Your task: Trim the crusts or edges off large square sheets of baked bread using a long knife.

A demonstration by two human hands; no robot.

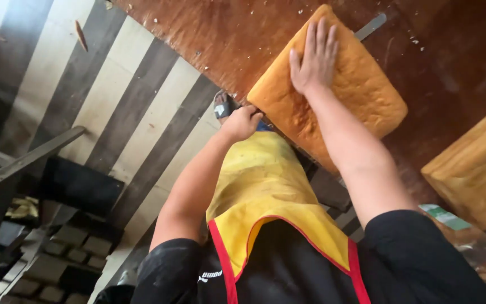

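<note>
A large golden-brown loaf of bread [361,95] lies on a dark brown wooden table [209,34]. My right hand [315,56] rests flat on top of the loaf, fingers spread. My left hand [242,123] is closed around the handle of a long knife at the loaf's near corner. The blade is hidden by the loaf, and its grey tip [370,26] sticks out on the far side. I wear a yellow apron with red trim [265,191] over a black shirt.
Another loaf [473,169] sits at the right edge of the table, with clear plastic bags [479,253] below it. A sandalled foot [223,106] shows on the striped floor [130,107]. Dark metal racks and stacked blocks [46,253] stand at lower left.
</note>
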